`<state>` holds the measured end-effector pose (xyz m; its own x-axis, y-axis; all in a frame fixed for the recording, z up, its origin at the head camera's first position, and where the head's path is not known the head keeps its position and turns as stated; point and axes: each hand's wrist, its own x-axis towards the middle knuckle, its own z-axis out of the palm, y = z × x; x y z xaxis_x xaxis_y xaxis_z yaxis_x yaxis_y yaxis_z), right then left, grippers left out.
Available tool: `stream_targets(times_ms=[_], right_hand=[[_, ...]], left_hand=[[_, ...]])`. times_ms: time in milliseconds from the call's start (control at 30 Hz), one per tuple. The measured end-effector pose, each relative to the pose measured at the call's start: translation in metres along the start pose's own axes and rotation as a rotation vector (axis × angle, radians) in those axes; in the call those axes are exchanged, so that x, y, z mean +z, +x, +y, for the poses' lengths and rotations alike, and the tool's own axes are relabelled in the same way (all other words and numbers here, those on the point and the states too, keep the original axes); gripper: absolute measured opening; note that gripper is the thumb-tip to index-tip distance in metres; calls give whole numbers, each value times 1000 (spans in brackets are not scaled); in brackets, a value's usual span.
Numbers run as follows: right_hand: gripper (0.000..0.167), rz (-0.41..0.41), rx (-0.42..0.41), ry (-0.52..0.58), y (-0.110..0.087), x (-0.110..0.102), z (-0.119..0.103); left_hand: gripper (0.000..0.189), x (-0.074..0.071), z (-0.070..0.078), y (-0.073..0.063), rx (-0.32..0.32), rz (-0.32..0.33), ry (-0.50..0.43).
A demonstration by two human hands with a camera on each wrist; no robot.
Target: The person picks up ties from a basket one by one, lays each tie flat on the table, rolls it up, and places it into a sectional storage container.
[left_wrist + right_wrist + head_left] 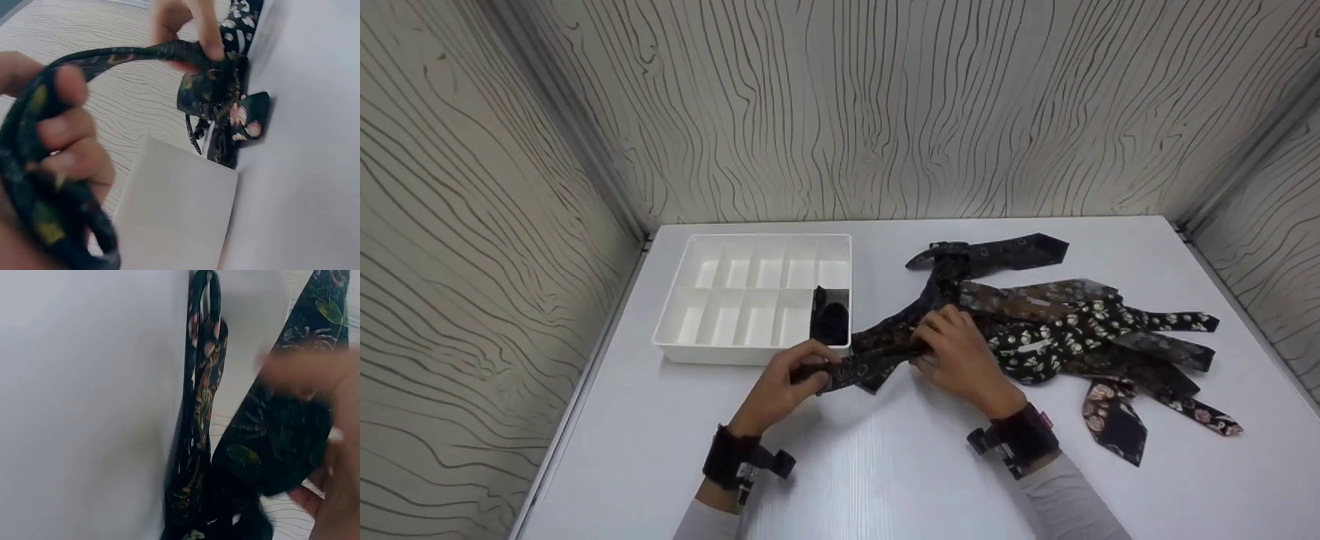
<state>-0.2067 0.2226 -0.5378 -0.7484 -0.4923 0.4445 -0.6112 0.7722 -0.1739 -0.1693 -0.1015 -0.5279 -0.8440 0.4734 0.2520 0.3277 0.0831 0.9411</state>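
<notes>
A dark floral necktie (861,367) stretches between the two hands, above the table in front of the tray. My left hand (781,382) grips one part of it; in the left wrist view the tie (48,222) loops in several turns around that hand's fingers. Farther along, my right hand (956,354) pinches the tie; its fingers are blurred in the right wrist view, where a broad patterned length (275,433) hangs beside them. Under and beyond the right hand, a pile of patterned neckties (1050,337) spreads over the table. The tie's far end cannot be told from the pile.
A white divided tray (750,354) stands at the left, close to the left hand. Its front right compartment holds a rolled dark necktie (832,322). One dark tie (1012,253) reaches toward the table's back edge. Wood-patterned panels (847,112) surround the table.
</notes>
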Motion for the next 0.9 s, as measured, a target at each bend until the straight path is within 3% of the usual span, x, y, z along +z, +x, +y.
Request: stream_targets(times_ms=[100,200,400,567,733,833,900], right_hand=[[32,12,47,-23,1,-1,9],[33,37,78,-35,2,-4,17],[27,99,115,-71,7,-12,27],[24,108,148,67,8,-21,33],[44,136,165,136,3,-30,38],[61,98,133,87,0,-34,41],[62,49,102,46,-2,-34,44]], left_hand=[[23,-5,0,-2,65,20,-34],[22,-10,0,-5,89,58,-51],[22,-21,3,-12,72,150,-51],[22,-29,3,-17,53,197,-52],[21,-39,-2,-23,44,265,-69],[22,-45,-4,-27,26,301,-64],[22,-48,-6,-29,10,313,-58]])
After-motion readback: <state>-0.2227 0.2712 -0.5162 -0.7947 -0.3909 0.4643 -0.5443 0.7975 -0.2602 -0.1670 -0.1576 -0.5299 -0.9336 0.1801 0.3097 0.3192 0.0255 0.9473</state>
